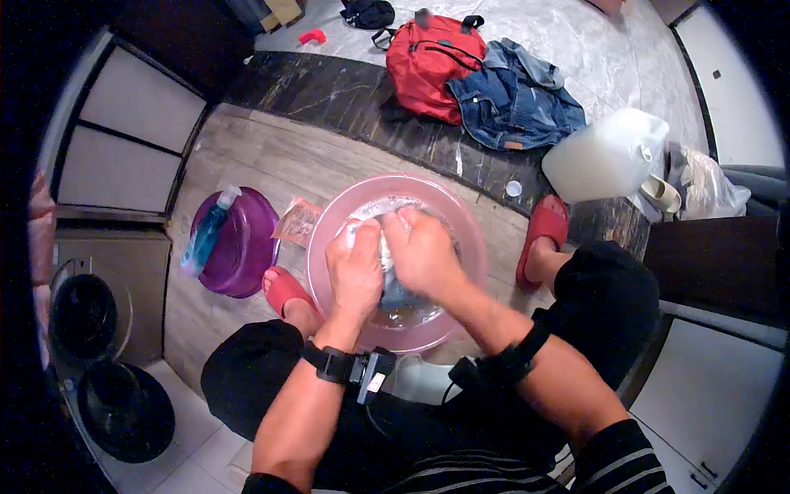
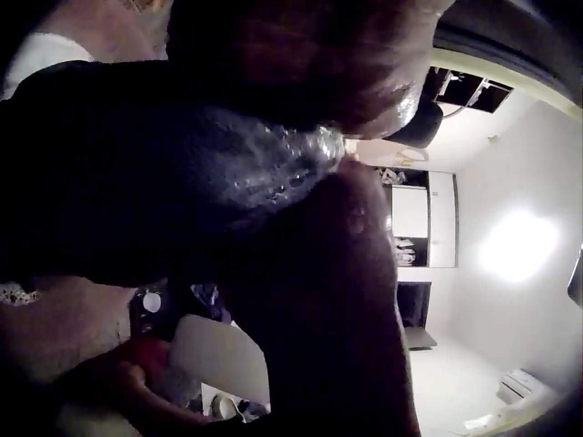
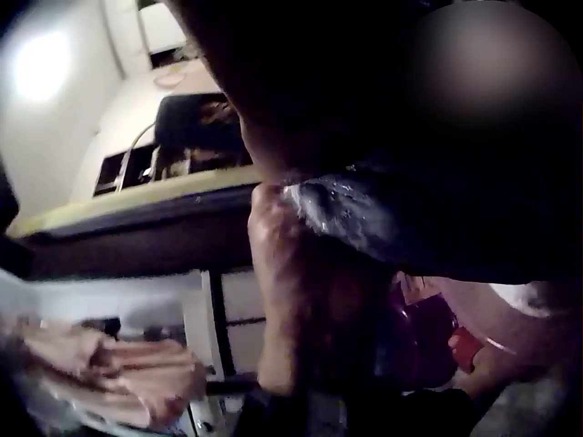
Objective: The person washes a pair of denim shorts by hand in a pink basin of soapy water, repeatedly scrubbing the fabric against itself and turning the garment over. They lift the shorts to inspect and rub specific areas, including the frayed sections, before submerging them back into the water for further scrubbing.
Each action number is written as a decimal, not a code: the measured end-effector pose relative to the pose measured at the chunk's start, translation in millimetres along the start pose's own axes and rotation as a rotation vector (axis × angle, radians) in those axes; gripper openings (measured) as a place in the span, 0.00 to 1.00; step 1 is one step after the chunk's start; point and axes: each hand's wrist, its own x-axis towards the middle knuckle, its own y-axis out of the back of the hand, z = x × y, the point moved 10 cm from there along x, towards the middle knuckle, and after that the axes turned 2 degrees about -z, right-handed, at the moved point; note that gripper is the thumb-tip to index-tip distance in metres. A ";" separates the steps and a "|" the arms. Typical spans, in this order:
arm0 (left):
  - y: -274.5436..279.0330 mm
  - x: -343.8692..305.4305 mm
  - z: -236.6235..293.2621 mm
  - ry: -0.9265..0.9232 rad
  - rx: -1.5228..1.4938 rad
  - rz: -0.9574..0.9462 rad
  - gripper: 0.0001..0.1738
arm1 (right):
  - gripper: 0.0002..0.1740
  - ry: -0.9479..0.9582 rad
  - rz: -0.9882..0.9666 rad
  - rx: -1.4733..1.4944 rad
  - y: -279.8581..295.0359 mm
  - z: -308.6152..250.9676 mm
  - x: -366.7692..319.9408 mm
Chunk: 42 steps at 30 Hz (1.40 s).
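Both hands are over a pink basin [image 1: 329, 193] on the floor, gripping a wet, sudsy dark blue cloth [image 1: 397, 295]. The left hand [image 1: 355, 267] is on the basin's left side, fingers curled round the cloth, thumb on top. Close beside it, the right hand [image 1: 424, 255] grips the same cloth. In the left wrist view the foamy cloth [image 2: 264, 168] stretches between the hands. The right wrist view shows the cloth [image 3: 346, 214] pinched against the other hand [image 3: 287, 264]. Foamy water [image 1: 411, 317] lies below; the fingertips are mostly hidden.
A purple basin [image 1: 255, 239] with a blue-liquid bottle [image 1: 210, 230] stands left. A paper packet [image 1: 297, 222] touches the pink basin's side. Red slippers [image 1: 547, 226] flank the basin. Beyond lie a red backpack [image 1: 432, 66], a denim garment [image 1: 518, 99] and a white jug [image 1: 605, 156].
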 end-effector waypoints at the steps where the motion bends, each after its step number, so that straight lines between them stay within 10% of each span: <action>1: -3.6 -4.8 3.5 -0.028 0.044 -0.056 0.15 | 0.19 -0.054 -0.106 0.010 -7.4 9.9 6.5; 4: -2.9 -10.7 2.7 -0.035 0.123 -0.109 0.16 | 0.16 -0.310 -0.231 0.496 -36.6 52.2 1.8; 10: 19.5 6.1 -37.1 0.276 -0.146 0.187 0.19 | 0.08 0.480 0.151 0.080 10.5 -48.2 -48.5; 16: -7.5 -5.0 -18.5 0.245 0.003 -0.040 0.17 | 0.17 0.165 0.034 -0.245 2.8 -15.1 -6.7; 21: -9.0 -11.0 13.4 -0.021 0.096 -0.186 0.18 | 0.21 -0.220 -0.062 0.286 -7.5 59.7 22.5; 33: 30.8 -4.2 -66.8 0.361 -0.114 0.047 0.28 | 0.15 0.138 0.020 0.331 35.6 9.9 -10.5; 36: 9.0 -25.7 -66.3 0.557 -0.077 -0.185 0.31 | 0.15 0.157 -0.005 0.308 34.2 5.9 -13.7; 42: 13.0 -5.7 -66.4 0.388 -0.120 -0.215 0.21 | 0.14 0.190 -0.173 0.256 26.9 1.4 -22.4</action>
